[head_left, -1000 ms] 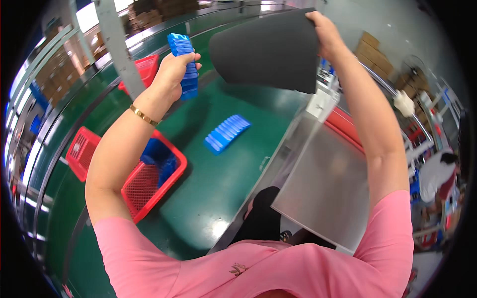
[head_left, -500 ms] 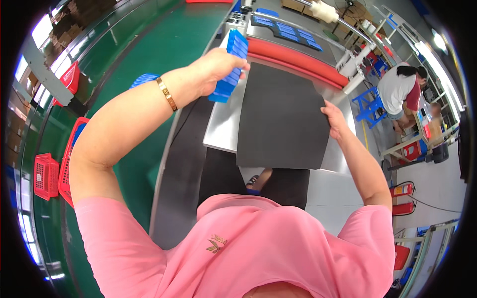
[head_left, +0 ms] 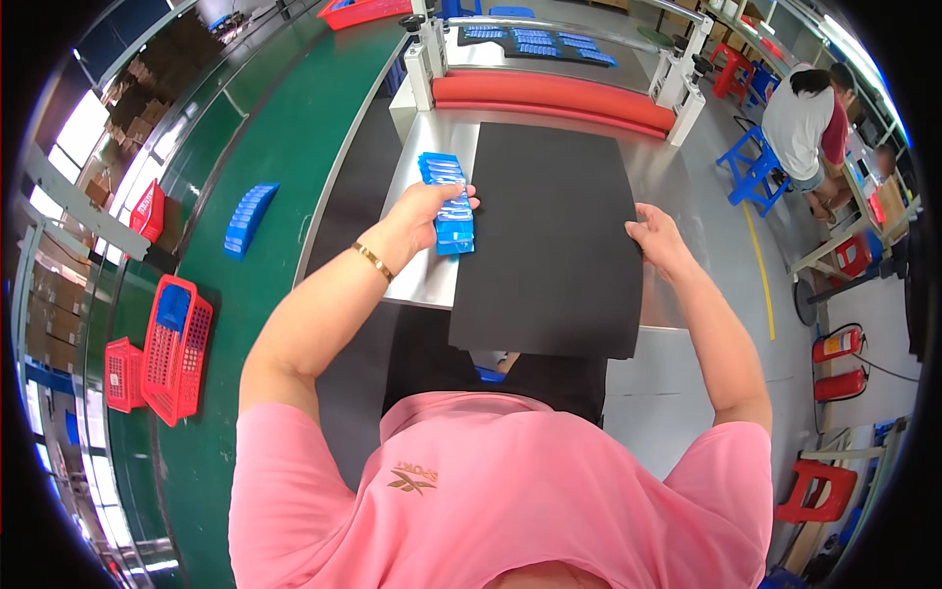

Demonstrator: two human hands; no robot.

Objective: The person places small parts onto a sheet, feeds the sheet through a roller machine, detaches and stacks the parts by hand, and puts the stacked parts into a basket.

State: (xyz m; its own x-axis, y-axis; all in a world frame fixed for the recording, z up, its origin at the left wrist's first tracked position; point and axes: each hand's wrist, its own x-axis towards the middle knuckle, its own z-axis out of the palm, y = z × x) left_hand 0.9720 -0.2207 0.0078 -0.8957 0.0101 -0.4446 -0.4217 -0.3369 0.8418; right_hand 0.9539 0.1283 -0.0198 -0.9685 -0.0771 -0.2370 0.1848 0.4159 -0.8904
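My left hand (head_left: 420, 213) is closed around a blue ribbed plastic strip (head_left: 454, 234), thumb on top. The strip is held lengthwise at the left edge of a black flat sheet (head_left: 549, 245), partly overlapping it in view; whether they touch, I cannot tell. Pinched between the fingers and thumb of my right hand (head_left: 662, 241) is the sheet's right edge. The sheet lies on a shiny metal table (head_left: 412, 270), its near end jutting past the table's front edge toward me.
Beyond the sheet, a red roller (head_left: 549, 100) spans the table, with more blue strips (head_left: 535, 44) on a dark sheet behind it. A green conveyor (head_left: 265, 285) at left carries another blue strip (head_left: 249, 220) and red baskets (head_left: 177, 378). A seated person (head_left: 800, 123) works far right.
My left hand has come nearer to me with the blue strip, from beside the sheet's far left corner to partway down its left edge. My right hand still grips the sheet. The view has shifted.
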